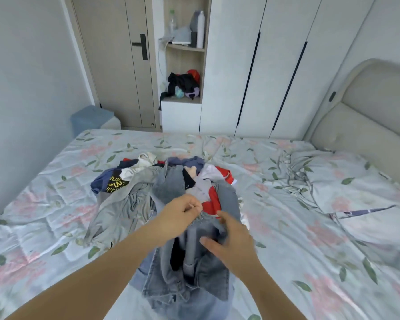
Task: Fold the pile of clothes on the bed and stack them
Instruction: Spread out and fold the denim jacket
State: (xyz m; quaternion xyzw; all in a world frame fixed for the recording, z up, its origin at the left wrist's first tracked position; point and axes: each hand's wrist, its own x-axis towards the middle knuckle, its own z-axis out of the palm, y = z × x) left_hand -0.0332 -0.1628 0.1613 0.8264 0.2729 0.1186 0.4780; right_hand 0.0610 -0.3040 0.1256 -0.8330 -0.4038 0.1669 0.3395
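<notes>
On the bed [286, 227], by the clothes pile [171, 181], left hand [180, 212] pinches jeans [189, 273]; blurred right hand [233, 239] seems to grip them.

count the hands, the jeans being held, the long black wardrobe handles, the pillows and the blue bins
bare hands: 2
light blue denim jeans, held: 1
long black wardrobe handles: 2
floral pillow: 1
pale blue lidded bin: 1
total: 7
</notes>
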